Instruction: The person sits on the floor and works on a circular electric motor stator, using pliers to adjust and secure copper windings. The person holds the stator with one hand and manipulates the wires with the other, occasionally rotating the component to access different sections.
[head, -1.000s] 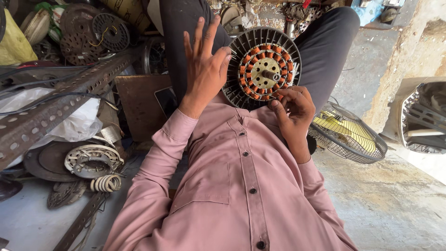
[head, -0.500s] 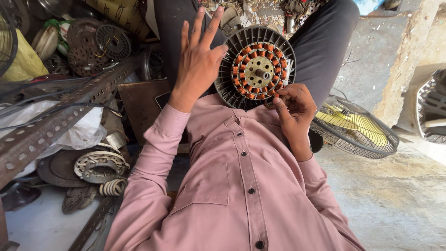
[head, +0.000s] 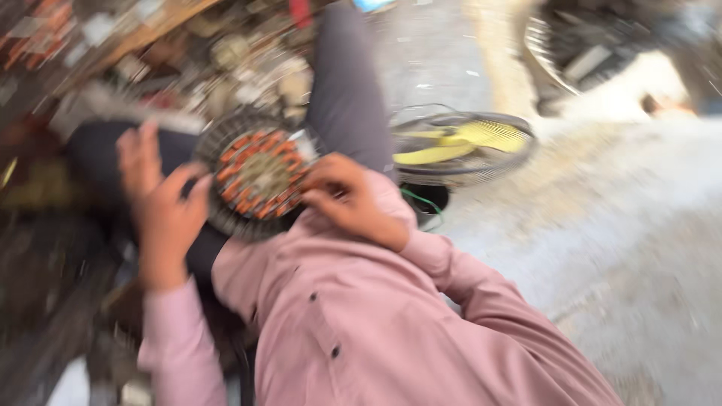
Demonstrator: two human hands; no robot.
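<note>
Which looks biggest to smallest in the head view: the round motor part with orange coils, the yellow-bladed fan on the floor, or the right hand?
1. Motor part and fan: look alike; fan lies farther off, so unsure.
2. Right hand: smallest.

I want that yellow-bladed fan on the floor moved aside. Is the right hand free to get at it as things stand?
Probably yes, once it lets go: the right hand rests on the round motor winding, and the fan lies just beyond it on open floor, nothing between.
</note>
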